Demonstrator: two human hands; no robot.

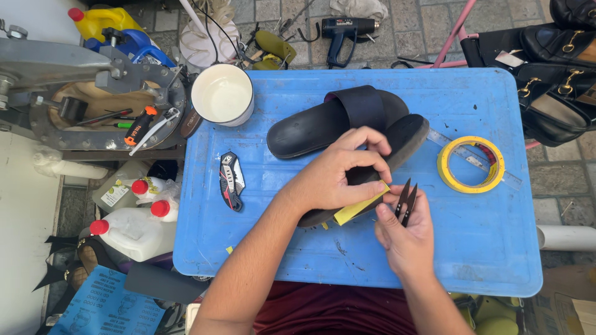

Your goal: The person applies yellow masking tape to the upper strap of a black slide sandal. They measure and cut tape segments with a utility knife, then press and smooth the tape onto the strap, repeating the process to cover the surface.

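My left hand (338, 174) presses down on a black slide sandal (403, 139) lying sole-side at the middle of the blue table (472, 248), with fingers on a strip of yellow tape (359, 206) along its edge. My right hand (405, 234) holds small black thread snips (406, 200), their points up, just beside the tape. A second black slide sandal (335, 121) lies behind, strap up.
A roll of yellow tape (470, 164) and a clear ruler (478, 162) lie at the right. A folding utility knife (231, 180) lies left, a white cup (222, 94) at the back left. Bottles (133, 229), a metal machine (93, 93), shoes (552, 80) and a heat gun (347, 31) surround the table.
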